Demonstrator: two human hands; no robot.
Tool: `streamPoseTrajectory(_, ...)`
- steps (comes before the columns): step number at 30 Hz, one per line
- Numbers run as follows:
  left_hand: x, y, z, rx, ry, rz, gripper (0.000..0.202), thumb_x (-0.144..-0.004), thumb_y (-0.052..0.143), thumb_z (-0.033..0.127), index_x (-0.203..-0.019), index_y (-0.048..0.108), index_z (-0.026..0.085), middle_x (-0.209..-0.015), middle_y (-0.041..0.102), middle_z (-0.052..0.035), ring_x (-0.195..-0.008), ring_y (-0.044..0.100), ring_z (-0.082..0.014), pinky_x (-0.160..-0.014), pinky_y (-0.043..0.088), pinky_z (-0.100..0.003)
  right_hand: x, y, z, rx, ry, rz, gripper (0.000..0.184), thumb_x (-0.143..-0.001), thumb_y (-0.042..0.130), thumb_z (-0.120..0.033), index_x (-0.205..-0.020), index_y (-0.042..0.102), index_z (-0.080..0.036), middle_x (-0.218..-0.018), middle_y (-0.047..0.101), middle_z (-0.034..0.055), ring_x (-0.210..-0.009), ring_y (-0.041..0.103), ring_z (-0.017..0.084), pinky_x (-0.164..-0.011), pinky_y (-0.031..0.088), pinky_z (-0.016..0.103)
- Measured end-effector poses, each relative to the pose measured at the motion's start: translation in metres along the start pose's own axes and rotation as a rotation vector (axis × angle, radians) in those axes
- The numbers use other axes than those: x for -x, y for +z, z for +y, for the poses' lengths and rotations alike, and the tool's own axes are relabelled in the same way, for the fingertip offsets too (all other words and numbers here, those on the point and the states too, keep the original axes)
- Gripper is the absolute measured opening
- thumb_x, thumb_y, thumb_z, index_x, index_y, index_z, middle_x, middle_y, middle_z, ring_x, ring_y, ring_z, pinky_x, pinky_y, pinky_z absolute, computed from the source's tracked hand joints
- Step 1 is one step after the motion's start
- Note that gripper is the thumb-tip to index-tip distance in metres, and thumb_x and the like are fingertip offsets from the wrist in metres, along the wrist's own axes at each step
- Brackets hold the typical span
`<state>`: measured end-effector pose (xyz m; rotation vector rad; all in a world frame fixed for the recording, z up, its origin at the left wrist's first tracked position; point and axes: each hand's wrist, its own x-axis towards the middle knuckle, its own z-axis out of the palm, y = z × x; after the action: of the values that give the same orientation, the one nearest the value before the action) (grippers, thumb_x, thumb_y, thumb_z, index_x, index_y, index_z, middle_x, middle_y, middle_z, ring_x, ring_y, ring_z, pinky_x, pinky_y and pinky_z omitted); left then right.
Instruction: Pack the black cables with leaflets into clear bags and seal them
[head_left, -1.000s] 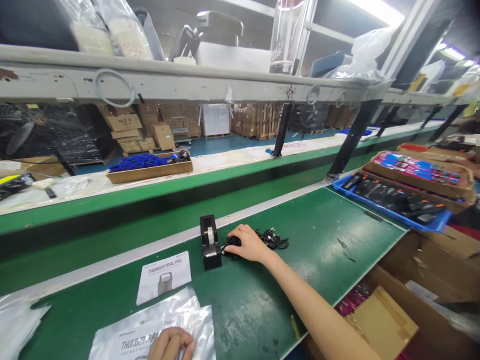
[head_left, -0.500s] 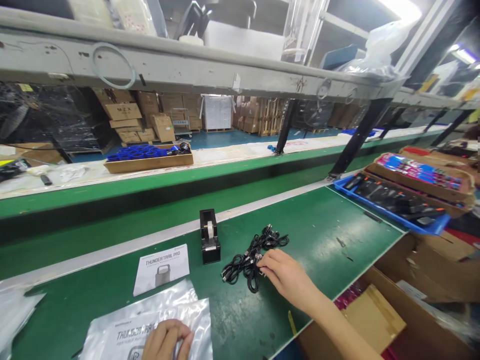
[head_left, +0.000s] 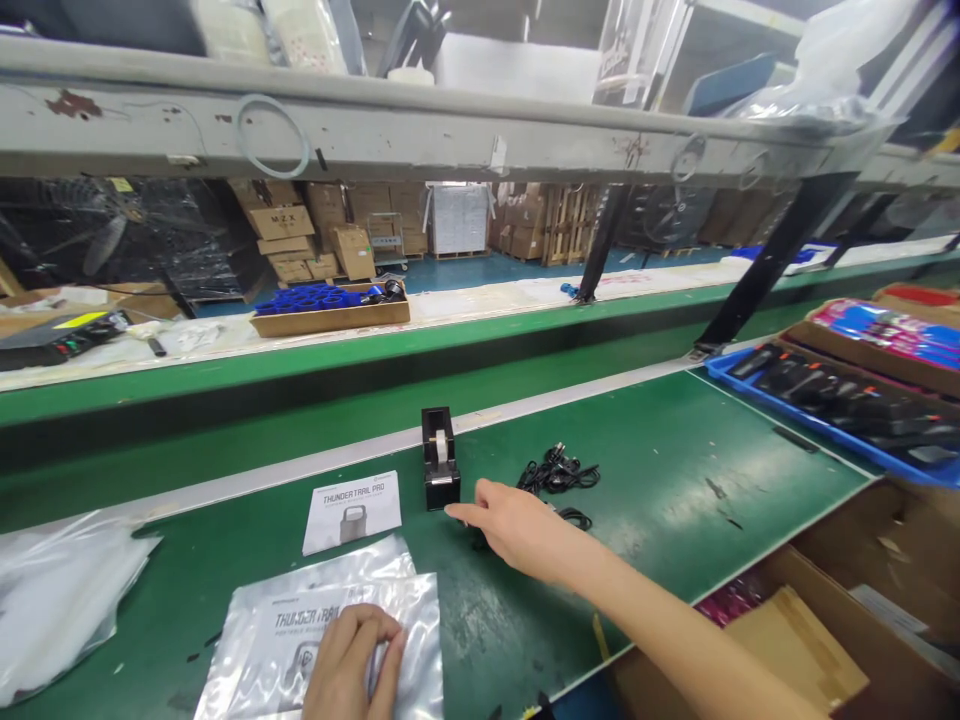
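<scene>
Right hand (head_left: 517,525) partly covers black cables (head_left: 559,472); overlapping loops could snag; left hand (head_left: 354,655) touches near bags (head_left: 421,640); slick plastic could slide; cannot tell either grip.

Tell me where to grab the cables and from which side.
Probably pinch the cables by their exposed far coils, coming from above: they lie low and looped on the table, while the right hand covers nearer ones.
</scene>
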<state>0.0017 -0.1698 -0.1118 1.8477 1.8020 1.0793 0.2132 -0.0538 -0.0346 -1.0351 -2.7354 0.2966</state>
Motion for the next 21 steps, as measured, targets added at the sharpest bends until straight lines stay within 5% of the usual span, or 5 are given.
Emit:
streamPoseTrajectory(5,0.000,0.000,0.001,-0.007,-0.003,0.004,0.012,-0.079,0.049,0.032,-0.072,0.054,0.024,-0.078,0.053,-0.0011,-0.079,0.049,-0.0197,-0.074,0.036,-0.033,0.013,0.024,-0.034,-1.236,0.431,0.133,0.019,-0.078,0.049,-0.024,-0.095,0.051,-0.016,-0.073,0.057,0.0009,-0.068,0.060,0.013,-0.066,0.048,0.028)
streamPoseTrajectory(8,-0.001,0.000,0.004,0.036,-0.047,0.017,0.012,-0.080,0.046,0.031,-0.073,0.053,0.024,-0.077,0.053,-0.0007,-0.078,0.049,-0.0196,-0.072,0.037,-0.032,0.013,0.052,-0.057,-1.586,0.619,0.106,0.028,-0.071,0.058,-0.035,-0.085,0.051,-0.012,-0.067,0.059,0.0022,-0.062,0.061,0.014,-0.066,0.049,0.031)
streamPoseTrajectory(11,-0.001,-0.001,0.007,0.083,-0.122,0.034,0.015,-0.080,0.044,0.034,-0.073,0.051,0.024,-0.075,0.052,-0.0001,-0.075,0.049,-0.0188,-0.069,0.037,-0.030,0.016,0.068,-0.063,-1.426,0.641,0.147,0.026,-0.071,0.058,-0.035,-0.081,0.058,-0.011,-0.070,0.058,0.0030,-0.062,0.057,0.012,-0.064,0.047,0.027)
streamPoseTrajectory(15,-0.002,-0.002,0.011,0.141,-0.191,0.090,0.019,-0.080,0.043,0.038,-0.071,0.051,0.024,-0.075,0.051,0.0011,-0.070,0.049,-0.0170,-0.067,0.036,-0.028,0.025,0.062,-0.058,-1.005,0.518,0.139,0.012,-0.070,0.056,-0.021,-0.078,0.065,-0.017,-0.077,0.054,0.0005,-0.062,0.052,0.010,-0.060,0.042,0.021)
streamPoseTrajectory(21,-0.002,-0.004,0.013,0.273,-0.238,0.224,0.016,-0.078,0.048,0.039,-0.075,0.052,0.023,-0.082,0.049,0.0007,-0.078,0.049,-0.0171,-0.073,0.034,-0.027,0.026,0.045,-0.063,-0.951,0.490,0.075,0.016,-0.064,0.058,-0.012,-0.078,0.057,-0.020,-0.061,0.054,-0.0055,-0.056,0.049,0.008,-0.054,0.037,0.016)
